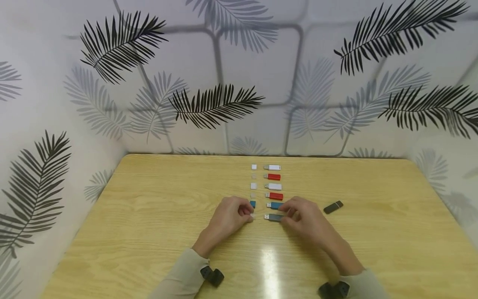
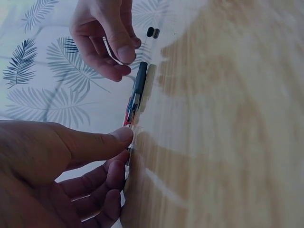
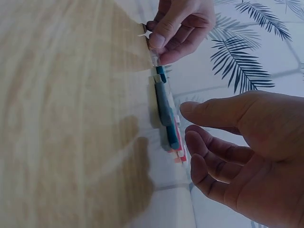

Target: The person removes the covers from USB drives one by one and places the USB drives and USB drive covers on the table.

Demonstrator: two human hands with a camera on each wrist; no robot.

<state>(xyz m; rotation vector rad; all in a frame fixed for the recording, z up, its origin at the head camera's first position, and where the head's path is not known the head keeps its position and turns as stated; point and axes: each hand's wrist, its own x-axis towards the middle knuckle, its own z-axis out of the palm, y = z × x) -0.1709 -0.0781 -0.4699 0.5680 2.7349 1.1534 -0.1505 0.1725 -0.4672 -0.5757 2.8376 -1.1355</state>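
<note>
My left hand (image 1: 232, 212) pinches a small pale cap (image 1: 252, 215) between thumb and fingers, close to the table; the fingers partly hide it. Just above it lies a blue cap (image 1: 253, 204). To the right is a grey USB stick (image 1: 274, 217), its metal plug toward the cap. My right hand (image 1: 307, 218) hovers at the stick's far end, thumb and fingers loosely bent and apart in the right wrist view, with nothing between them. A blue USB stick (image 1: 275, 205) lies right behind the grey one, its end overlapped by the right fingertips.
Farther back, white and red USB sticks (image 1: 276, 196) form a column, with white and clear caps (image 1: 253, 186) in a matching column to their left. A capped black USB stick (image 1: 333, 207) lies right of my right hand. A patterned wall (image 1: 254, 128) borders the wooden table (image 1: 157, 199).
</note>
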